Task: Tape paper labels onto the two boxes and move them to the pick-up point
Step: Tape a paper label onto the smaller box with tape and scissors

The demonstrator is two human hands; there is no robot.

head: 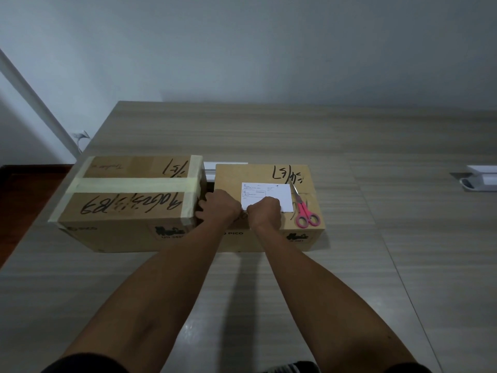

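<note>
My left hand (219, 208) sits over the gap between the two boxes, fingers curled down toward something dark in that gap; I cannot tell what it grips, if anything. My right hand (265, 212) is curled into a fist at the near left corner of the paper label (271, 195). Its knuckles cover that corner, and I cannot make out whether the fingers pinch the sheet or a piece of tape. Both wrists almost touch above the near edge of the right box (269, 238).

The white label lies flat on top of that box, roughly at the middle, with small printed text on its left half. Just beside the label's right edge lie pink-handled scissors (305, 214), blades pointing away from me and handles toward the near right corner of the box top. Black marker writing runs along the far edge of the lid.

The left box (129, 232) stands just beside the right one, slightly taller in view. It has bands of pale masking tape (134, 184) across its lid and marker scrawl on both flaps, and no label shows on it.

Both boxes rest on a wood-grain table (376, 211), toward its left edge. A white strip (224, 166) shows behind the boxes, and a white object (481, 179) sits at the right edge.
</note>
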